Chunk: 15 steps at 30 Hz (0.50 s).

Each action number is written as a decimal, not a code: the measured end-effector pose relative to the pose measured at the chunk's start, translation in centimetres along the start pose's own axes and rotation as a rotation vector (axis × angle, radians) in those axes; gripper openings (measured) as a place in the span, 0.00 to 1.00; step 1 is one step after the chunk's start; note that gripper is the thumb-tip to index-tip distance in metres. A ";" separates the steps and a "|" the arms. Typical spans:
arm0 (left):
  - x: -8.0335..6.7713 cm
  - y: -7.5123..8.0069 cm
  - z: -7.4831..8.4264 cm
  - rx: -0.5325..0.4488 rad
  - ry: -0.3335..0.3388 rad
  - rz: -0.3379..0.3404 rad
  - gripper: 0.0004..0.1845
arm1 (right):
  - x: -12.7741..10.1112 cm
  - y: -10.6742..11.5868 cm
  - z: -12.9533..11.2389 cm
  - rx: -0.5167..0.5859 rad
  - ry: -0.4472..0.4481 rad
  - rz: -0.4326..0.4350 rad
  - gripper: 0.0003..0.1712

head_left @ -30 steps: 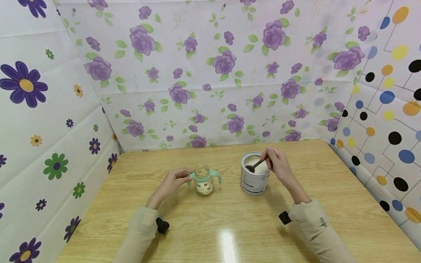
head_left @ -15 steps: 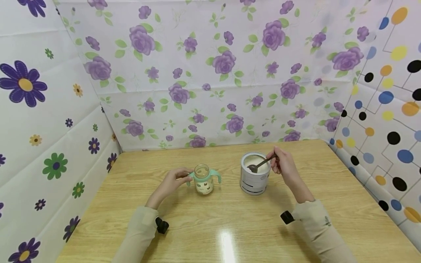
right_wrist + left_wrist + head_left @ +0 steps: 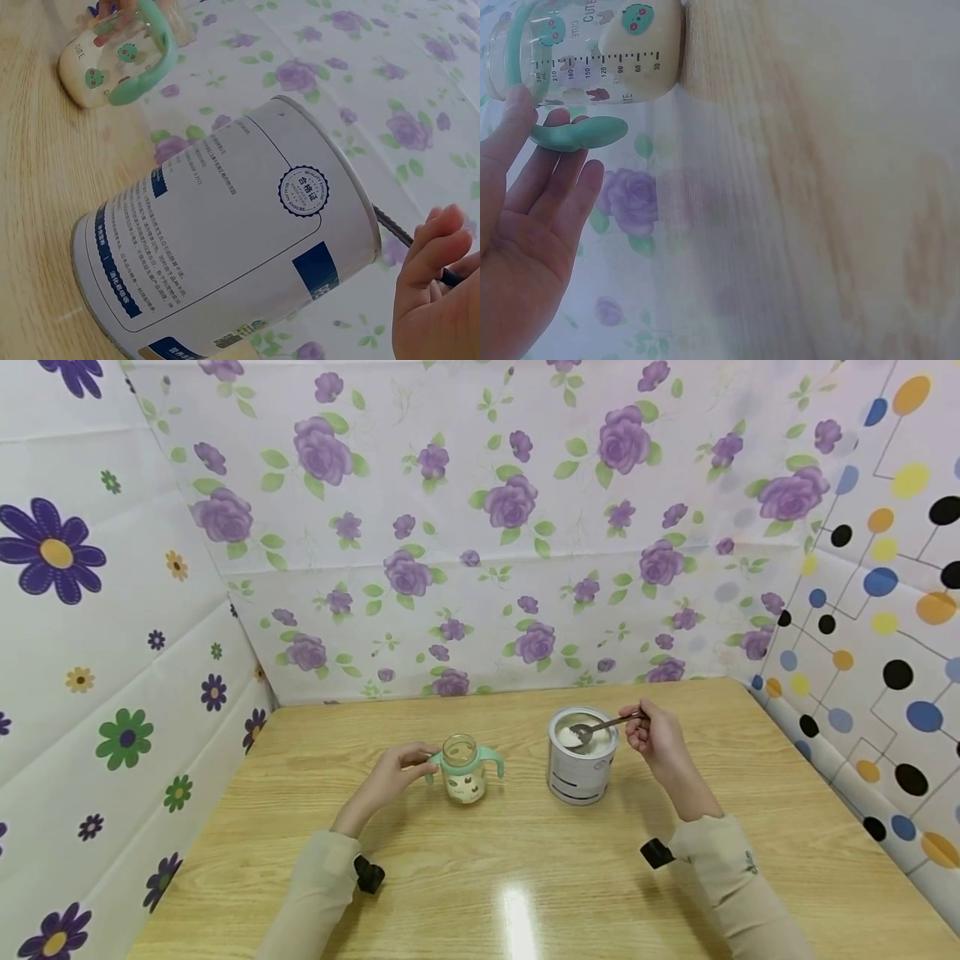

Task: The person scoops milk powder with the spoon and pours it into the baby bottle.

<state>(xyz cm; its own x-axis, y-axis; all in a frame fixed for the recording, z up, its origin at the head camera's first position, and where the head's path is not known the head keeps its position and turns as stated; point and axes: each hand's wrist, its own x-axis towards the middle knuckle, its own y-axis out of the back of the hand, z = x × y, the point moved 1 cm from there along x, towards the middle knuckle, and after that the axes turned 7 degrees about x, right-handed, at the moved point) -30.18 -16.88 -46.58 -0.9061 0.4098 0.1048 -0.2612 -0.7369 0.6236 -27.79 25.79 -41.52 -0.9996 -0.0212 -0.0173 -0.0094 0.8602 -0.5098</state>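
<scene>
My left hand [image 3: 386,783] pinches one mint-green handle [image 3: 585,135] of a clear baby bottle [image 3: 466,787]. The bottle stands upright on the table without a lid, and pale powder fills its lower part. To the right, an opened milk powder can [image 3: 576,777] stands upright, with cream powder [image 3: 602,744] inside. My right hand [image 3: 663,747] holds a dark spoon [image 3: 611,722] by the end of its handle, just right of the can. The spoon's bowl is over the can's mouth with white powder on it. In the right wrist view, the can wall hides the bowl.
The wooden table [image 3: 480,877] ends at a back wall sheet [image 3: 465,610] with purple roses. Patterned sheets also hang at the left and right. A black wrist camera [image 3: 368,874] sits by the left cuff, another [image 3: 657,852] by the right.
My right hand has moved right, and the spoon has gone from a steep slant to nearly level, with white powder now showing at its bowl. The left hand and bottle stay put.
</scene>
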 end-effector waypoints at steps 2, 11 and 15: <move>0.0 0.0 -0.1 -0.001 0.000 0.001 0.16 | 0.0 0.0 0.0 0.015 0.003 0.004 0.32; -0.1 0.0 -0.2 -0.003 -0.010 0.001 0.17 | -0.1 -0.3 0.0 0.081 0.006 0.051 0.31; -0.1 0.1 -0.1 0.006 -0.017 -0.003 0.16 | -0.1 -0.3 0.0 0.140 -0.002 0.055 0.31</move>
<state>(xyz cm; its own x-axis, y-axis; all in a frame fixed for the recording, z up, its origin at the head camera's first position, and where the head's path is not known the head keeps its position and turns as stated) -30.11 -17.00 -46.60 -0.8996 0.4210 0.1163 -0.2616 -0.7326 0.6284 -27.73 25.54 -41.34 -0.9985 0.0226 -0.0501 0.0489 0.7805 -0.6232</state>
